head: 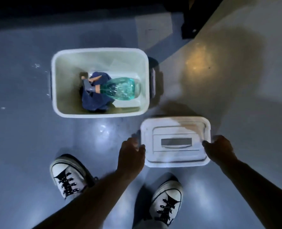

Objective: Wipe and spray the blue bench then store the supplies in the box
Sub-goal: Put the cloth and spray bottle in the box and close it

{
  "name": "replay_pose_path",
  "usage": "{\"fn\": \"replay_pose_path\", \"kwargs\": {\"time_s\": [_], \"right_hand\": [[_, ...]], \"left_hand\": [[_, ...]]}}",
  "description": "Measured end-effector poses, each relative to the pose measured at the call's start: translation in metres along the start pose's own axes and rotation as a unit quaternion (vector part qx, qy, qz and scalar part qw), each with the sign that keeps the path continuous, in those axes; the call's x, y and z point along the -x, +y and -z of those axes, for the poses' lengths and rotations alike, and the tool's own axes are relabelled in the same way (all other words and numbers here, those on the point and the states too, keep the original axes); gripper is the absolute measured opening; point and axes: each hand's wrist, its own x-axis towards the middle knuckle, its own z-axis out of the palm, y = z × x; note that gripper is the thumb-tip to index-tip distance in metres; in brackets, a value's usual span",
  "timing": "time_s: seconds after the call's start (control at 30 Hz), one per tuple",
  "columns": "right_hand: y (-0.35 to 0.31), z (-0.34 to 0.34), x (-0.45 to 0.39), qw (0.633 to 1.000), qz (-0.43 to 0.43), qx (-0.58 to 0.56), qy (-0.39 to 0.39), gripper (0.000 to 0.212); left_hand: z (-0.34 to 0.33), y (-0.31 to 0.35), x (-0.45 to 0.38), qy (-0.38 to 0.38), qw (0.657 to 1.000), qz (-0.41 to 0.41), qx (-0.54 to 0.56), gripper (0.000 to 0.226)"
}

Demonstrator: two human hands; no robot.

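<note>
A white open box [57, 83] stands on the blue-grey floor. Inside it lie a teal spray bottle [120, 88] on its side and a dark blue cloth [94, 100] under the bottle's nozzle end. To the lower right of the box, the white lid [175, 129] with a grey handle slot is gripped at both short ends. My left hand [131, 151] grips its left edge and my right hand [219, 149] grips its right edge.
My two white sneakers [67, 172] [168, 195] stand on the floor below the lid. A pale floor area [236, 63] lies to the right. A dark furniture base [191, 22] stands at the top right.
</note>
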Motion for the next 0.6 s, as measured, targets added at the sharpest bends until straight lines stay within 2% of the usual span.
{"fn": "replay_pose_path", "kwargs": {"time_s": [0.07, 0.17, 0.37, 0.5, 0.6], "right_hand": [[0.005, -0.009, -0.013, 1.000, -0.009, -0.008, -0.002, 0.057], [0.008, -0.023, -0.023, 1.000, -0.005, -0.010, -0.011, 0.060], [0.007, -0.028, -0.024, 0.999, -0.007, -0.032, 0.001, 0.054], [0.011, -0.018, -0.019, 0.999, -0.002, -0.051, -0.003, 0.050], [0.007, 0.005, 0.010, 0.997, 0.011, -0.078, 0.006, 0.037]], "left_hand": [[-0.021, -0.008, -0.011, -0.008, 0.999, 0.036, 0.006, 0.043], [-0.038, -0.011, -0.020, 0.024, 0.996, 0.071, 0.050, 0.044], [-0.047, -0.010, -0.029, 0.070, 0.983, 0.124, 0.114, 0.040], [-0.044, -0.004, -0.022, 0.071, 0.979, 0.145, 0.123, 0.045], [-0.024, 0.007, 0.001, 0.068, 0.978, 0.147, 0.131, 0.033]]}}
